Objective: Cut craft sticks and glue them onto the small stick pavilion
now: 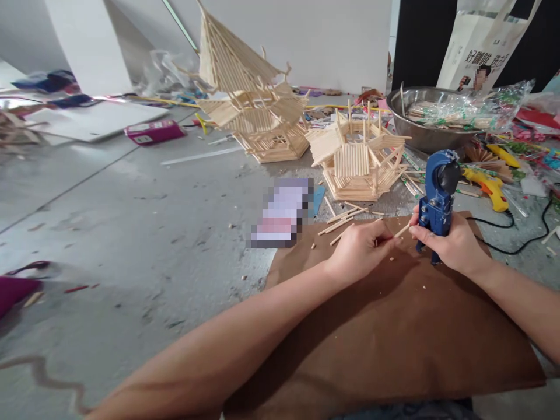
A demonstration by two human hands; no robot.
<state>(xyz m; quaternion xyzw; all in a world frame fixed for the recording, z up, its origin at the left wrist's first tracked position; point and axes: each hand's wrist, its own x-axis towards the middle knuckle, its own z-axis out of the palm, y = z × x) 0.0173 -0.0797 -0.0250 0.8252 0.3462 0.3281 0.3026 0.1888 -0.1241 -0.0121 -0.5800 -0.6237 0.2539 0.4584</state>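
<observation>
My left hand (pixel 361 249) is closed on a short wooden stick (pixel 402 231), pinching it at its left end. The stick's other end reaches the fingertips of my right hand (pixel 459 242). That hand grips a blue ratchet cutter (pixel 437 201), held upright with its curved head at the top. Both hands are above a brown sheet (pixel 394 332). Several loose sticks (pixel 345 219) lie on and beside the sheet's far edge. Behind them stands a small hexagonal stick model (pixel 354 157), and to its left a taller pagoda model (pixel 258 93) with a pointed roof.
A phone (pixel 282 213) with a blurred screen lies left of the loose sticks. At the back right, a metal bowl (pixel 433 137) holds packaged sticks. A yellow glue gun (pixel 492 189) and its black cable (pixel 516 251) lie at right. A purple packet (pixel 155 132) is at far left.
</observation>
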